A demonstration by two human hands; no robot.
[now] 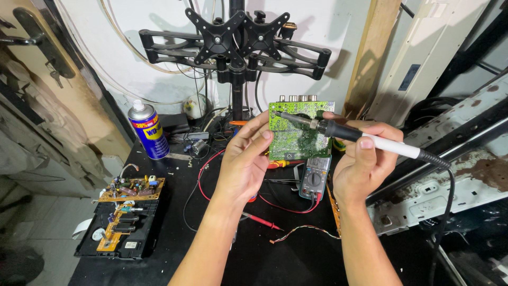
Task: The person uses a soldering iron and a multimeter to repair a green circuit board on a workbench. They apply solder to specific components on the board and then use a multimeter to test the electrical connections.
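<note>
Circuit board upright between left hand and right hand.

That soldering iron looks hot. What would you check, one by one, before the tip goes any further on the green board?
1. Left hand grips the green circuit board at its edge: ok.
2. Right hand holds the soldering iron by its handle: ok.
3. Tip rests on the board's upper left: ok.
4. Left fingers away from the tip: not ok, close.
5. Iron's cord hangs free: ok.
6. Tip heated: cannot tell.
</note>
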